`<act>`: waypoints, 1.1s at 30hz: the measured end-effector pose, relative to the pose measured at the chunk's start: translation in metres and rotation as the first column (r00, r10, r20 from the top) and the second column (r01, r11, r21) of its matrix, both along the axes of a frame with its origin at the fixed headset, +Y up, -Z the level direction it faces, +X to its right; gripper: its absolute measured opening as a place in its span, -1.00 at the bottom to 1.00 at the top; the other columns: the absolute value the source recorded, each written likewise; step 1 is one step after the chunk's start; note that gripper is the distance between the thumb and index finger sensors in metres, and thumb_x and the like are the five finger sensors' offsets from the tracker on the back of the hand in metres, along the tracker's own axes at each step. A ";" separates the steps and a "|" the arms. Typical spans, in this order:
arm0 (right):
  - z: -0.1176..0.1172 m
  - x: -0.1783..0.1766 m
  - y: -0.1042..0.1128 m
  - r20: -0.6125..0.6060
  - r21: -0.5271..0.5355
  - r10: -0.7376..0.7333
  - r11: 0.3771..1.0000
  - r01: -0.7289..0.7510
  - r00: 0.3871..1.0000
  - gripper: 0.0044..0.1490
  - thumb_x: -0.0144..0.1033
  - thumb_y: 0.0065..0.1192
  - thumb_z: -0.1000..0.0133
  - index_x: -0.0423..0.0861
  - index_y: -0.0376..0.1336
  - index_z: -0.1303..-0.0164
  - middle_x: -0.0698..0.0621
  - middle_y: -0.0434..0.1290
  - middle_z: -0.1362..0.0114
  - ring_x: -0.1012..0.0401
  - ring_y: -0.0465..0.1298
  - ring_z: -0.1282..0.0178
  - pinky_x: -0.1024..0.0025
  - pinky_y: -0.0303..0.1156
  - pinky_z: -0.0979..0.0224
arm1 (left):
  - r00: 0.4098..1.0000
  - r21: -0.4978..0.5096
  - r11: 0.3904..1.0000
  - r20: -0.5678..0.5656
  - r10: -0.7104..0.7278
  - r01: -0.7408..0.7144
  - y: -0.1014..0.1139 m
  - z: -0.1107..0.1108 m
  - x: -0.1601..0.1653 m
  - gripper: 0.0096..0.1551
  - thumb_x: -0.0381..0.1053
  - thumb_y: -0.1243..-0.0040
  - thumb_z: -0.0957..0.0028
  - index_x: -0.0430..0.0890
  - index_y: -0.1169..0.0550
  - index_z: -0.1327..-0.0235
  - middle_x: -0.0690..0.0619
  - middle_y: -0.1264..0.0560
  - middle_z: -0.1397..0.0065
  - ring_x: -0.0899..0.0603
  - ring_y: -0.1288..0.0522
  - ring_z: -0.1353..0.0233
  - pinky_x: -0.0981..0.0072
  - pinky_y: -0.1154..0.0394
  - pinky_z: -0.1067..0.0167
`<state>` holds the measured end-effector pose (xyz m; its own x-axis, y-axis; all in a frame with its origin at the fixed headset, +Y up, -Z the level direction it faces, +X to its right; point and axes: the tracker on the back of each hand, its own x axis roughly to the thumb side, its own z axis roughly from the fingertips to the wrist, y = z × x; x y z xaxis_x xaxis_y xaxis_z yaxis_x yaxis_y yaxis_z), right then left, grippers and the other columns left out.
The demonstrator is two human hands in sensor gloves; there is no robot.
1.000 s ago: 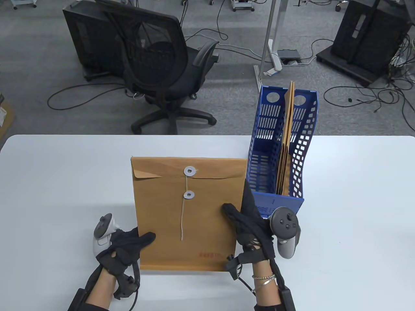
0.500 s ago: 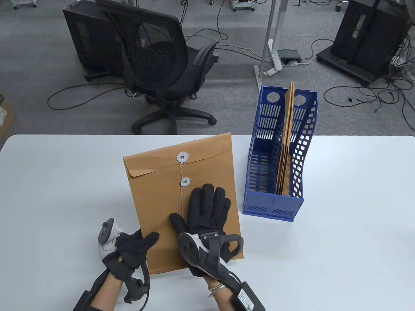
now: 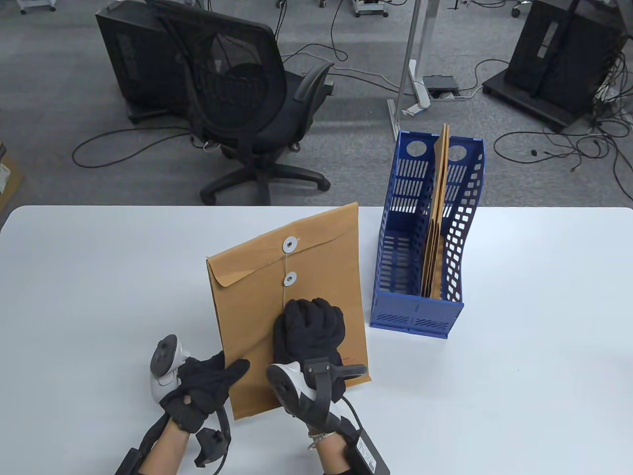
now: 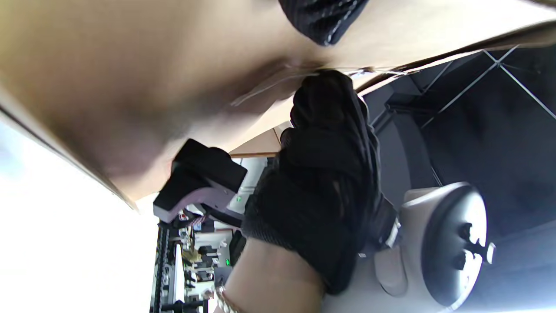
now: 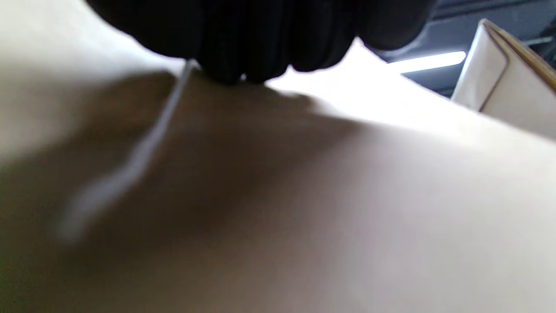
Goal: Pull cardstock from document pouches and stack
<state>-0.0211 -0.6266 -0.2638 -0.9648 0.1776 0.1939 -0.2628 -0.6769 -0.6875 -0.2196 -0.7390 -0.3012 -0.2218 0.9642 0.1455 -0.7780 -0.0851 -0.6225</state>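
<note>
1. Where the white table (image 3: 519, 346) meets the person, the left hand (image 3: 205, 383) holds the brown document pouch (image 3: 316, 257) at its lower left edge, thumb on its face.
2. The right hand (image 3: 309, 331) rests on the pouch's middle, fingers curled at the closure string (image 5: 130, 169); whether they pinch it, I cannot tell.
3. The pouch's flap is shut, contents hidden.
4. Just beside it, the blue file holder (image 3: 403, 237) holds more brown pouches (image 3: 439, 198) upright.

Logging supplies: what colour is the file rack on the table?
Blue, the perforated file rack; clearest in the table view.
</note>
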 end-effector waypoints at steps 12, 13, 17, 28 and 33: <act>0.013 0.027 0.031 -0.099 0.030 -0.192 0.980 0.196 0.976 -0.47 -0.05 0.01 -0.17 -0.18 0.37 -0.06 -0.08 0.43 -0.21 -0.05 0.40 -0.31 -0.10 0.35 -0.38 | 0.999 -0.015 0.999 -0.005 -0.048 0.048 -0.008 -0.002 -0.004 -0.43 0.03 -0.09 -0.17 0.33 -0.32 -0.46 -0.09 -0.43 -0.58 -0.24 -0.48 -0.49 -0.12 -0.42 -0.32; 0.014 0.033 0.034 -0.086 0.056 -0.204 0.976 0.209 0.975 -0.47 -0.05 0.00 -0.18 -0.18 0.37 -0.07 -0.08 0.43 -0.22 -0.05 0.39 -0.31 -0.09 0.35 -0.38 | 0.998 -0.009 0.998 0.008 -0.067 0.067 -0.008 -0.003 -0.004 -0.43 0.03 -0.09 -0.16 0.33 -0.32 -0.46 -0.09 -0.44 -0.58 -0.25 -0.48 -0.49 -0.12 -0.42 -0.32; 0.015 0.058 0.040 -0.009 0.134 -0.247 0.960 0.246 0.969 -0.47 -0.07 0.00 -0.18 -0.20 0.37 -0.07 -0.10 0.42 -0.23 -0.07 0.38 -0.31 -0.11 0.33 -0.37 | 0.995 0.005 0.997 0.061 -0.076 0.076 -0.009 -0.003 -0.001 -0.43 0.03 -0.10 -0.16 0.34 -0.33 -0.46 -0.08 -0.46 -0.56 -0.23 -0.51 -0.47 -0.10 -0.45 -0.30; -0.003 0.078 0.024 0.084 0.032 -0.195 0.981 0.193 0.977 -0.48 -0.15 0.09 -0.12 -0.28 0.42 0.00 -0.18 0.45 -0.18 -0.14 0.38 -0.28 -0.19 0.30 -0.33 | 0.992 -0.082 0.994 0.093 0.086 -0.079 -0.016 -0.006 -0.005 -0.43 0.05 -0.09 -0.17 0.33 -0.32 -0.47 -0.07 -0.48 -0.55 -0.21 -0.52 -0.46 -0.08 -0.46 -0.30; -0.010 0.049 0.007 0.007 -0.120 -0.071 0.990 0.071 0.997 -0.48 -0.16 0.11 -0.11 -0.29 0.43 0.01 -0.19 0.46 -0.18 -0.15 0.38 -0.27 -0.20 0.29 -0.34 | 0.986 -0.110 0.982 0.057 0.158 -0.151 -0.018 -0.006 -0.006 -0.43 0.06 -0.07 -0.18 0.35 -0.28 -0.48 -0.06 -0.46 -0.57 -0.20 -0.51 -0.48 -0.07 -0.45 -0.31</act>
